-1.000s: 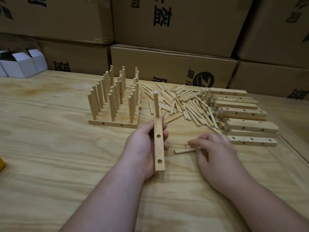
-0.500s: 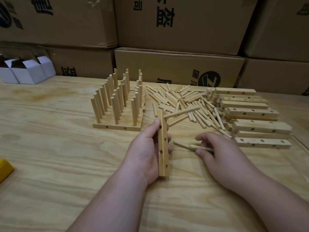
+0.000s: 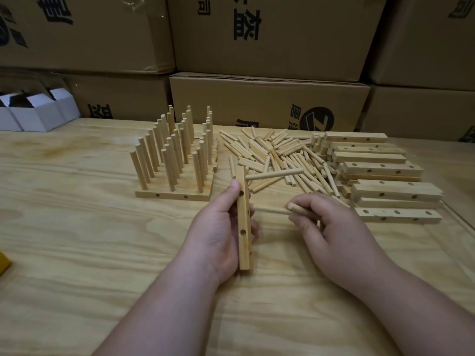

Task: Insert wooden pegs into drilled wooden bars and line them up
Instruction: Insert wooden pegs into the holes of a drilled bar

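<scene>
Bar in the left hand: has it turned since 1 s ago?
Yes. The bar has rolled in the left hand: its inserted peg, then upright, now points right toward the loose peg pile.

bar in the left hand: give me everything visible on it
The bar is a pale, square-edged strip of wood, held roughly on end above the table, long axis running away from the camera. The left hand grips its middle, thumb on the near face. One peg already sits in its far end, jutting right. Three more holes show empty along the face turned to the camera; another shows on the right edge near the bottom. Nothing else touches it.
</scene>
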`<state>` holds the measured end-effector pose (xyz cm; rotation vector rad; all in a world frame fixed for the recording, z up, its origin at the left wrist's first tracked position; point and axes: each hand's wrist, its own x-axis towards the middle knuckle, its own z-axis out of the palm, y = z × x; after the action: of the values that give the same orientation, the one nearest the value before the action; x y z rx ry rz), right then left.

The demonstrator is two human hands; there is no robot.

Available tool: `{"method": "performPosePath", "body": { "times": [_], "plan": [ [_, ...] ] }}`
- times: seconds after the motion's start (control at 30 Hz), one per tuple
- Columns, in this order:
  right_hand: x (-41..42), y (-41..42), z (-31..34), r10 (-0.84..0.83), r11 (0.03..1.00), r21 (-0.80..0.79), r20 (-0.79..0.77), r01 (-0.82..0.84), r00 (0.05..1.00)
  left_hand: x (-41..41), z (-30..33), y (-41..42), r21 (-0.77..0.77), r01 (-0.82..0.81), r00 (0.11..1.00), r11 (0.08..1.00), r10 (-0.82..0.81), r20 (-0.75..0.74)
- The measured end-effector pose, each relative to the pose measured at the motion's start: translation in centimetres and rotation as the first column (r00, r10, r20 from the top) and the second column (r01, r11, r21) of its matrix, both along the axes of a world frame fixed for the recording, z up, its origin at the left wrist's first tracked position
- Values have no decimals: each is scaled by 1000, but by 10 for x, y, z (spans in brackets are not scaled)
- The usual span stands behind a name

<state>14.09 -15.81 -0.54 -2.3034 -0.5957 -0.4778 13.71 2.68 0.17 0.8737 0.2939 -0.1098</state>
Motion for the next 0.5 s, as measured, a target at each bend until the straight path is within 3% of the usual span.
{"method": "performPosePath", "body": {
  "times": [0.5],
  "plan": [
    [-1, 2, 2, 114, 987, 92, 164, -130, 980, 1, 0, -1, -21, -32, 999, 999, 32, -5]
  ]
}}
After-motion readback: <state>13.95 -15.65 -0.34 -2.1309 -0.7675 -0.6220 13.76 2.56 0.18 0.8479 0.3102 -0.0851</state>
